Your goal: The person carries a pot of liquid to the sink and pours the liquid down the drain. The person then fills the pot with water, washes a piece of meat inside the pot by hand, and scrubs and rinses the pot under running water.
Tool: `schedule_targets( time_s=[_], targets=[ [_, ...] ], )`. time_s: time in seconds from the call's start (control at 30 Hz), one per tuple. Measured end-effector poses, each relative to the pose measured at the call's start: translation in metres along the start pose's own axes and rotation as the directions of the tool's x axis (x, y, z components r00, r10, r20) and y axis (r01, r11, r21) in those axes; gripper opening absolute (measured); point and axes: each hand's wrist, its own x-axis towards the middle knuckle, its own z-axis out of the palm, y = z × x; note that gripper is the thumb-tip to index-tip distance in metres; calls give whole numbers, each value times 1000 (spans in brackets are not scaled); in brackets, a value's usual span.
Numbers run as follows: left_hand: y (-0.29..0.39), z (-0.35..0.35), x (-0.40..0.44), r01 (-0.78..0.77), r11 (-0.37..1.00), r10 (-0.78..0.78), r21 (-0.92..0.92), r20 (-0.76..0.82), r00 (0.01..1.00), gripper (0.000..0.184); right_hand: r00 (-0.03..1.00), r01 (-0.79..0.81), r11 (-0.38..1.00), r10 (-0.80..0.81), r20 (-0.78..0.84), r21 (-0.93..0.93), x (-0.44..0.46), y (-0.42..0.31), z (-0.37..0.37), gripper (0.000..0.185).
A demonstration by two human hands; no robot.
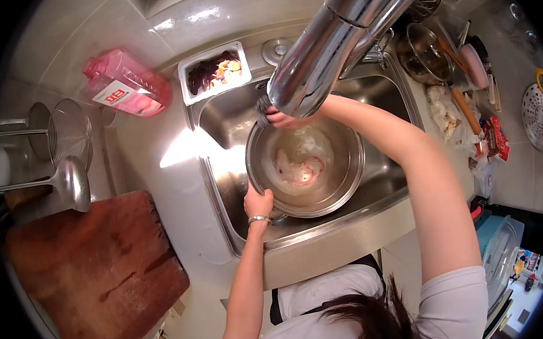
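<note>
A large round steel pot (347,186) sits tilted in the sink (382,100), with cloudy liquid and pinkish pieces (299,168) inside. My left hand (259,202), with a bracelet at the wrist, grips the pot's left rim. Over the pot's far edge, my right hand (287,117) is closed around a dark grey scrubber (262,111). The faucet (305,62) hangs in front of part of this hand and hides some of its fingers.
White tray (186,91) of food scraps at the sink's back left corner; pink bottle (126,85) beside it. Wooden board (97,273) at lower left, ladle (72,185) and strainers above. Bowl (425,54), bags (443,112) and utensils lie right of the sink.
</note>
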Motion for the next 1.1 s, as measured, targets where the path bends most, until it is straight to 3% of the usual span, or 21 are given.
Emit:
schedule_targets(
  time_s=[0.07, 0.17, 0.27, 0.37, 0.4, 0.5, 0.53, 0.63, 0.67, 0.77, 0.8, 0.9, 1.0, 1.1],
  targets=[
    [-3, 0, -1, 1, 1000, -1, 10, 4, 1000, 49, 997, -53, 974, 63, -36, 218, 5, 3, 12, 23],
    [1, 0, 0, 9, 1000, -9, -13, -1, 1000, 47, 960, -276, 961, 277, 46, -26, -40, -25, -7, 25],
    [6, -4, -5, 49, 998, -49, -25, 0, 999, 42, 880, -474, 871, 472, 48, 130, -60, -55, -8, 32],
    [6, -1, -5, 47, 999, -47, -20, -5, 999, 42, 866, -497, 865, 500, -24, 72, -35, -54, -3, 37],
    [4, 1, -6, 38, 999, -38, -29, -13, 999, 42, 907, -419, 902, 421, -8, -103, -21, -49, 2, 43],
    [-1, 4, -7, 18, 998, -19, -56, -22, 1000, 43, 828, -560, 825, 554, -85, -78, -4, -49, -7, 43],
    [-2, 4, -8, 10, 998, -12, -68, -21, 1000, 43, 784, -618, 781, 621, -5, 86, -13, -53, -17, 42],
    [2, 2, -8, 13, 995, -15, -94, -18, 1000, 44, 577, -816, 559, 801, 159, 146, -37, -84, -20, 43],
    [4, 1, -9, 12, 997, -14, -79, -17, 1000, 44, 553, -833, 543, 809, 201, 110, -42, -93, -21, 44],
    [2, 3, -9, -40, 994, 37, -102, -31, 999, 43, 542, -830, 525, 838, 55, 190, -33, -93, -5, 44],
    [2, 3, -8, -38, 995, 36, -97, -29, 999, 42, 613, -777, 600, 790, 14, 193, -23, -81, -7, 44],
    [-3, 3, -8, -27, 997, 25, -78, -23, 999, 41, 683, -719, 686, 727, -69, 108, 13, -56, -17, 44],
    [-4, 5, -7, -17, 996, 15, -88, -23, 1000, 45, 550, -834, 545, 835, 32, 86, -5, -76, -7, 39],
    [-14, 10, -4, -18, 988, 11, -155, -46, 999, 52, 352, -935, 350, 883, 311, 65, -36, -123, -34, 24]
  ],
)
